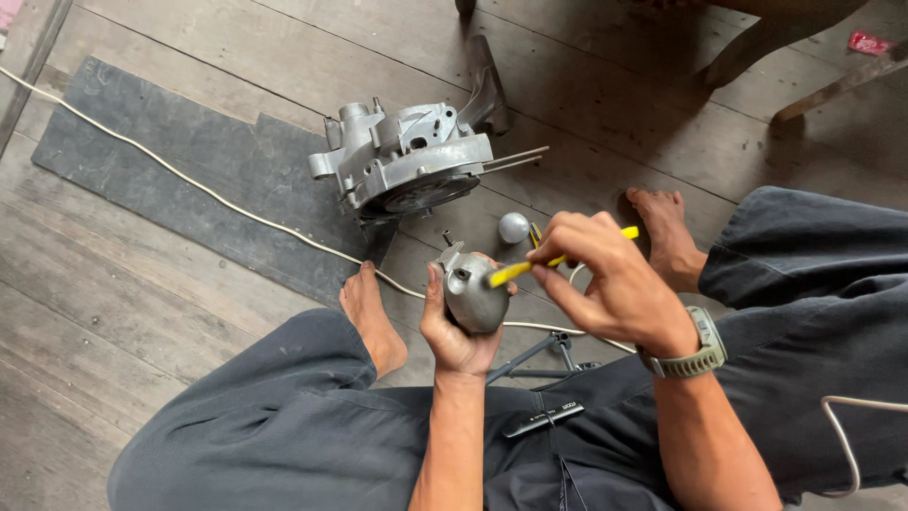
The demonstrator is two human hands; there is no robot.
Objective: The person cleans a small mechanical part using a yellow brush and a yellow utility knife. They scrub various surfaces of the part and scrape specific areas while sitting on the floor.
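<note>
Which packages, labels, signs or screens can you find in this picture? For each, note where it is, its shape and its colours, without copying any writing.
Red wrapper: top right on the wooden floor, small, flat, crinkled, with pale marks.
Pink-and-white scrap, perhaps packaging: top left corner, cut off by the edge.
Label tab: on the dark trousers at the lap, narrow black strip with small pale print.
Wristwatch: on the right hand's wrist, grey-green; its screen faces away.

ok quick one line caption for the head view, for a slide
Seated on a wooden floor, the left hand cradles a small grey metal casting while the right hand applies a yellow tool.
</note>
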